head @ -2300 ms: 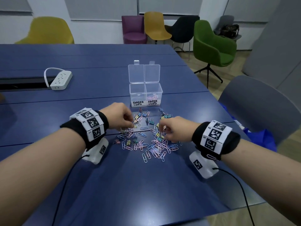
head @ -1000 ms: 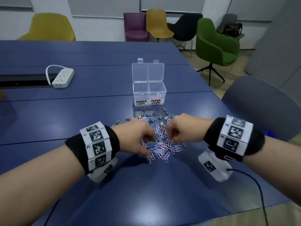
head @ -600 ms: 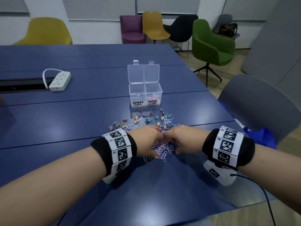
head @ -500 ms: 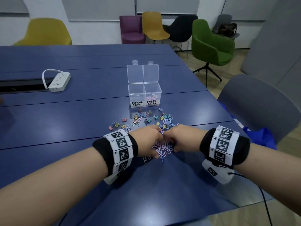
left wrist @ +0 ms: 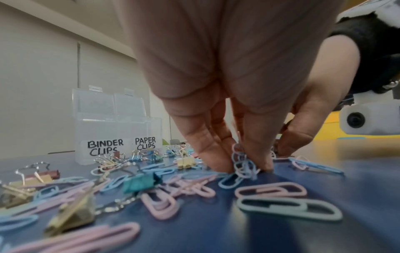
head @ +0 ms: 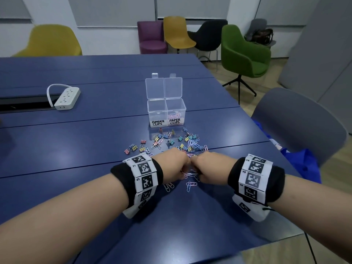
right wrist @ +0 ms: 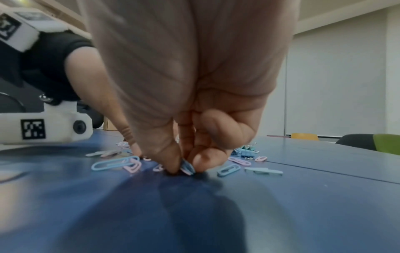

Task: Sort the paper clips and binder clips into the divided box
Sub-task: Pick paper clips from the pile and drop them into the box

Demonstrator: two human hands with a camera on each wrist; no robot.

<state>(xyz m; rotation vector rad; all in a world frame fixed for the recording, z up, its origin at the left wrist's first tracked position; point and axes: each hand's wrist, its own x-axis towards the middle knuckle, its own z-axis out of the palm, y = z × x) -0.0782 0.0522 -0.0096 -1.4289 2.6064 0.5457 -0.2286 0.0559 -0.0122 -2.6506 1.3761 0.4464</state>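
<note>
Head cam: both hands down on blue table, knuckles nearly touching at frame centre. L hand and R hand both curled, fingertips hidden from this view. Paper clips lie loose under and just at 6 o'clock of the hands. Binder clips are scattered with more paper clips at 12 o'clock of the hands, between hands and divided box. Box is clear, lids up, 2 compartments: one labelled BINDER CLIPS at 9 o'clock side, looks unfilled; one labelled PAPER CLIPS at 3 o'clock side has some pink clips in it. White power strip sits well apart at 10 o'clock. Grey chair at 3 o'clock by table edge, coloured chairs along far wall.

L wrist cam: L hand thumb and fingers point down, pressed together on a small bunch of blue/pink paper clips standing on the table. More clips and binder clips lie flat around it, teal binder clip at 8 o'clock of the pinch. Box labels are readable at 9 o'clock. R hand fingers touch down just at 3 o'clock.

R wrist cam: R hand thumb and forefinger are clamped on a blue/pink paper clip or two at table surface; exact count can't tell. Other fingers are curled in. Blue binder clip is just at 3 o'clock, loose paper clips both sides.
</note>
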